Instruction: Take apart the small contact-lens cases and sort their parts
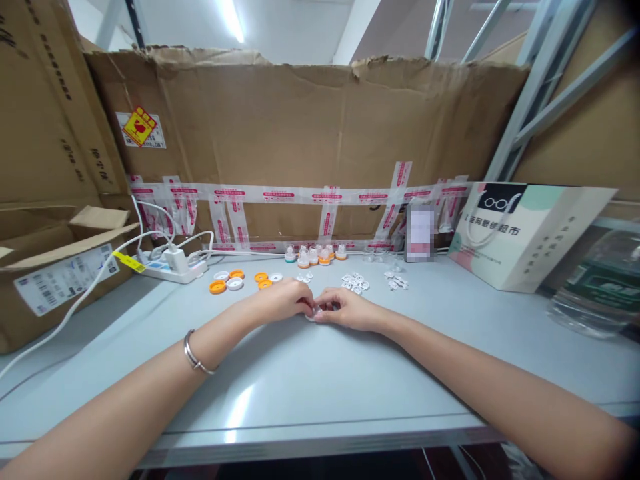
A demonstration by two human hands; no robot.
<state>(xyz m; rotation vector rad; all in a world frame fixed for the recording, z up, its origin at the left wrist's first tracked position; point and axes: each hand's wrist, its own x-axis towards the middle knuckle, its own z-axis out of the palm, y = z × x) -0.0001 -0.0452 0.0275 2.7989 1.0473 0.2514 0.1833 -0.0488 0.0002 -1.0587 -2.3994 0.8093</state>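
Observation:
My left hand (287, 300) and my right hand (347, 309) meet at the middle of the table, fingertips closed around a small white part (313, 315). Its exact kind is mostly hidden by the fingers. Just beyond my left hand lie a few small white pieces (304, 278). Orange rings (218, 287) and white rings (235, 284) lie to the left of it. Behind the hands stands a cluster of small capped parts (316, 255) with white tops and mostly orange bases. Small white flat pieces with dark marks (355, 283) lie beyond my right hand.
A second small pile of white pieces (396, 281) is farther right, near clear domed parts (383, 257). A power strip (173, 267) with cables and an open carton (60, 267) are at left. A phone (420, 233), paper bag (520, 233) and large bottle (597, 287) stand at right.

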